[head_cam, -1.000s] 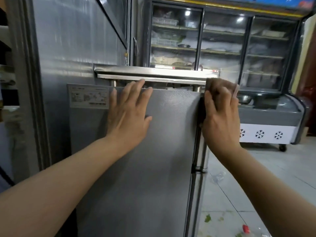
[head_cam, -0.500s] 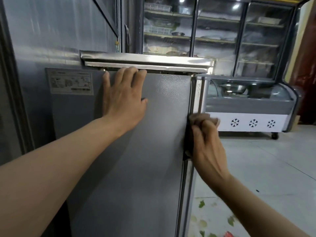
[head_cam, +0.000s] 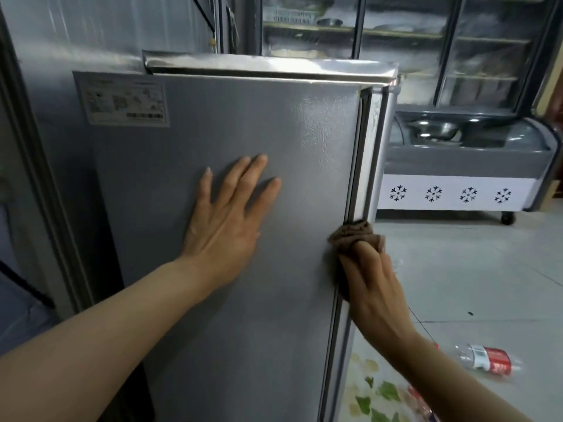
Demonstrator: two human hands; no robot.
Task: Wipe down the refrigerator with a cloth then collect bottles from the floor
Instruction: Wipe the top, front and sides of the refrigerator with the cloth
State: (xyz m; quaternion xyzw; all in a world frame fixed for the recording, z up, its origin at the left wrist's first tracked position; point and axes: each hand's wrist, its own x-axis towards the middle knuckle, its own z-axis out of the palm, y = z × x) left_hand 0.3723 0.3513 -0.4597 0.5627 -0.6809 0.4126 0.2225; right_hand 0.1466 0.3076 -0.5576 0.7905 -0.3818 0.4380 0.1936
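Note:
A grey refrigerator (head_cam: 189,300) fills the middle of the head view, its side panel facing me. My left hand (head_cam: 227,220) lies flat on that panel with fingers spread. My right hand (head_cam: 370,287) grips a brown cloth (head_cam: 353,236) and presses it on the refrigerator's right front edge, about halfway down. A clear plastic bottle with a red label (head_cam: 487,362) lies on its side on the floor at the lower right. Part of another red-labelled bottle (head_cam: 419,397) shows beside my right forearm.
A low chest freezer (head_cam: 457,196) with snowflake marks stands at the right, a glass-door display cooler (head_cam: 396,41) behind it. Green leaf scraps (head_cam: 380,394) litter the tiled floor by the refrigerator's base. A metal wall panel (head_cam: 91,35) rises at the left.
My right hand has slid the cloth down the refrigerator's front edge from the top. My left hand has moved down the side panel. The view has tilted down, bringing the floor bottle in.

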